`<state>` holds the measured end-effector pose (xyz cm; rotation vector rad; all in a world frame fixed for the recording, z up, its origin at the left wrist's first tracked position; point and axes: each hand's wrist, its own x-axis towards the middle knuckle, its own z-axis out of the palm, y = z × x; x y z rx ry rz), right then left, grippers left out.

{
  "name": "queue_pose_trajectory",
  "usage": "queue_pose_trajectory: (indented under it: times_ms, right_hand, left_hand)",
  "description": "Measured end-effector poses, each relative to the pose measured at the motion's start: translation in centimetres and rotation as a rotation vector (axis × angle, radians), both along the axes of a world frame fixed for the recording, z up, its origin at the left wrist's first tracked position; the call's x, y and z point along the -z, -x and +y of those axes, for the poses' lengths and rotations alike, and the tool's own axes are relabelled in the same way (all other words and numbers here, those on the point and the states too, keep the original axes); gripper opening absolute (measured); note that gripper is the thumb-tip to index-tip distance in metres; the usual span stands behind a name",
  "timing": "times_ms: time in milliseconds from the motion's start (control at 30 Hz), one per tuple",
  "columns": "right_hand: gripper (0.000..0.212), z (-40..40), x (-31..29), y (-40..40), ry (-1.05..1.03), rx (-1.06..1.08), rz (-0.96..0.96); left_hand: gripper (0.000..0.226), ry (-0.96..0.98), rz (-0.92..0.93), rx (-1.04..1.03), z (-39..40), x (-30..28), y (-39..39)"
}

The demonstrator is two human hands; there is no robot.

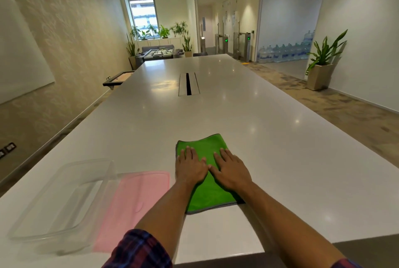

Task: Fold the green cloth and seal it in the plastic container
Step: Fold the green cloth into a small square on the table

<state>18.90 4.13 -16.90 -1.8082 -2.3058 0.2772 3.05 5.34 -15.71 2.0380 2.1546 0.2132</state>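
The green cloth (210,192) lies folded into a long strip on the white table (280,159), running away from me. My left hand (190,167) rests flat on its left half and my right hand (232,170) flat on its right half, fingers spread, thumbs nearly touching. Neither hand grips anything. The clear plastic container (64,200) stands empty at the near left. Its pink lid (133,200) lies flat on the table between the container and my left forearm.
The table's near edge (216,256) runs just below my forearms. A cable slot (189,84) sits in the table's middle, far ahead. Potted plants, a foosball table and water bottles stand in the room beyond.
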Motion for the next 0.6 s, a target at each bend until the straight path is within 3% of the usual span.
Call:
queue_pose_trajectory:
  times_ms: [267, 400, 500, 600]
  right_hand:
    - [0.083, 0.2, -0.1, -0.9, -0.062, 0.185, 0.076]
    - [0.059, -0.3, -0.5, -1.6, -0.320, 0.263, -0.030]
    - [0.059, -0.9, -1.0, -2.2, -0.260, 0.304, 0.000]
    - [0.064, -1.7, -2.2, -3.1, -0.360, 0.131, -0.012]
  left_hand:
    - [0.077, -0.047, 0.008, 0.049, 0.1, 0.6, 0.5]
    - [0.079, -0.005, 0.008, 0.073, 0.4, 0.5, 0.8]
    - [0.081, 0.053, 0.011, 0.093, 0.6, 0.1, 1.1]
    - [0.082, 0.118, 0.017, 0.108, 0.8, -0.4, 1.2]
